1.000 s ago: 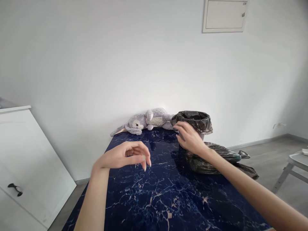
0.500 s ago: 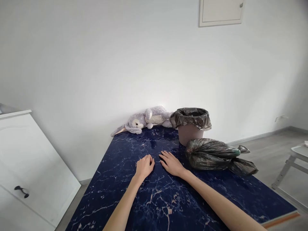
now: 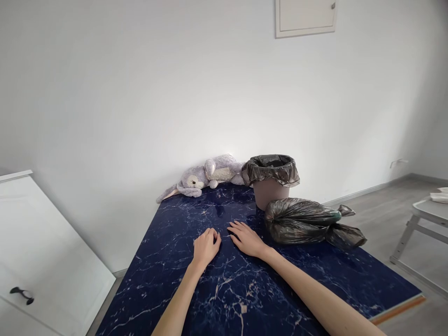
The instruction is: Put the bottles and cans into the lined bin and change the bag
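On the dark blue marble-patterned tabletop (image 3: 168, 261) rest both my hands, a small gap between them. My left hand (image 3: 206, 247) lies with its fingers loosely bent and the thumb a little apart, nothing visible in it. My right hand (image 3: 247, 239) is flat, palm down, fingers spread. Close to its right lies a tied black plastic bag (image 3: 301, 221), its knotted ends pointing right. Behind the bag stands a brownish-grey trash bin (image 3: 269, 192) with a black liner (image 3: 271, 172) folded over its rim. A grey plush rabbit (image 3: 192, 181) lies on its side along the far edge.
The white wall (image 3: 157, 93) meets the table's far end. A white cabinet (image 3: 45, 242) with a dark handle stands at the left. Beyond the table's right edge is a light folding stand (image 3: 425, 210) with something white on top.
The view has turned slightly to the right, so most things sit further left in the picture. Both hands keep the same pose on the tabletop.
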Motion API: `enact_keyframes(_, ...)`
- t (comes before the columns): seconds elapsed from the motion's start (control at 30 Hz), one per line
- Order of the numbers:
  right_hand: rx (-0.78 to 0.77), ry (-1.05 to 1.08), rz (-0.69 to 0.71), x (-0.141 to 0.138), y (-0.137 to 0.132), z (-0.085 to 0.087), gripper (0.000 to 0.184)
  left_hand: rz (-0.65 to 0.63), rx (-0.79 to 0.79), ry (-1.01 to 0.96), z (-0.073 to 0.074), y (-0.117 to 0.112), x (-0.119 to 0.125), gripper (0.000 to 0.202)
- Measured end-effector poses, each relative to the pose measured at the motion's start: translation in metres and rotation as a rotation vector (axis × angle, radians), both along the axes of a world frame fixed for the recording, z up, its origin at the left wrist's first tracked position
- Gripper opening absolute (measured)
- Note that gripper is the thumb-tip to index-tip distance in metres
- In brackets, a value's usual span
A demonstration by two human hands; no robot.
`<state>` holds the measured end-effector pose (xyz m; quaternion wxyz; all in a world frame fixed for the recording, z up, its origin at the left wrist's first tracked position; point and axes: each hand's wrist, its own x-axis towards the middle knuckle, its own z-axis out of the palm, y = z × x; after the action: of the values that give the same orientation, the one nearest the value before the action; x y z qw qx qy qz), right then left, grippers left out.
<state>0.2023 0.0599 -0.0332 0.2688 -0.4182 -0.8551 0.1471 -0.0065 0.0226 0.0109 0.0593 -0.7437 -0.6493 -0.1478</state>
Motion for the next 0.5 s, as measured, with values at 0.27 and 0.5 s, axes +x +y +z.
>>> enact_keyframes(0.27, 0.008, 0.018, -0.009, -0.0001, 0.0008, -0.0030, 0.054, 0.000, -0.005, 0.007, 0.0014, -0.0002, 0.0006, 0.025)
enact_keyframes(0.5, 0.020, 0.026, -0.013, -0.0005, 0.0009, -0.0035, 0.052, -0.004, 0.004, 0.011, 0.0003, 0.0005, 0.0002, 0.026)
